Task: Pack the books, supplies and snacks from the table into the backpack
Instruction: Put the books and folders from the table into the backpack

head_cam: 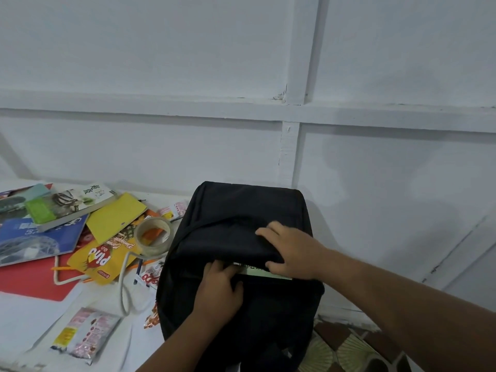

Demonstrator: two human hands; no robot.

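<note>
The backpack [241, 237] is black and stands at the right edge of the white table [32, 312], close to the wall, its mouth facing the person. A pale green book [264, 272] sits in that mouth with only a strip of its edge showing, so it appears partly inserted.

The right hand [288, 251] grips the upper flap of fabric, fingers curled over its edge, evidently to hold the opening wide. The left hand [217, 285] has its fingers tucked into the opening beside the book; whether they clasp the book or only guide it cannot be told, since the fingertips are hidden.

Left of the backpack, unpacked items lie in a loose heap: a roll of tape [153, 234], a yellow notebook [115, 216], a yellow snack pouch [104, 259], a blue book [35, 240], a grey-covered book [72, 205] and a pink snack packet [86, 334]. A red folder [29, 283] lies beneath several of them.

The wall [161, 63] behind is white panelling with raised battens. Patterned floor tiles [346, 350] show at lower right.
</note>
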